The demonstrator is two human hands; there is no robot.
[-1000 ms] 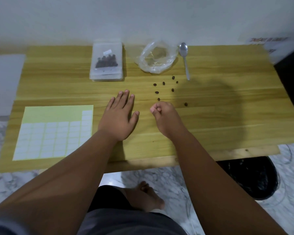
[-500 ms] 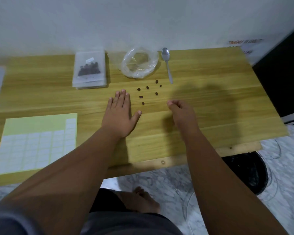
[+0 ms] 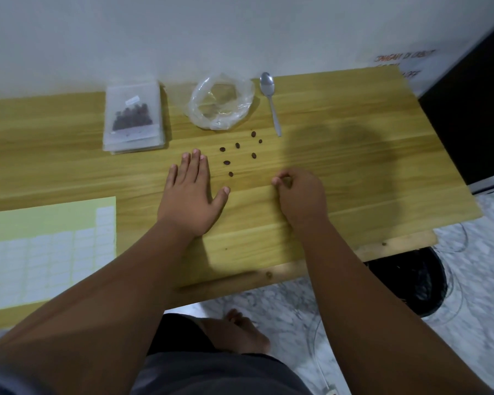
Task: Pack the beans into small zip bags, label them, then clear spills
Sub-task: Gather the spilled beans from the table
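Shifted rightward, the right hand [image 3: 300, 195] curls its fingertips together; whether it pinches a bean, I cannot tell. Seven dark brown loose beans [image 3: 226, 162] lie on the light wooden table [image 3: 54, 166], eight before. The left hand [image 3: 188, 195] rests flat, fingers straight, beside them.

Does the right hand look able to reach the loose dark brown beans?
Probably yes: the right hand rests just right of the loose dark brown beans, only bare wooden table between them.
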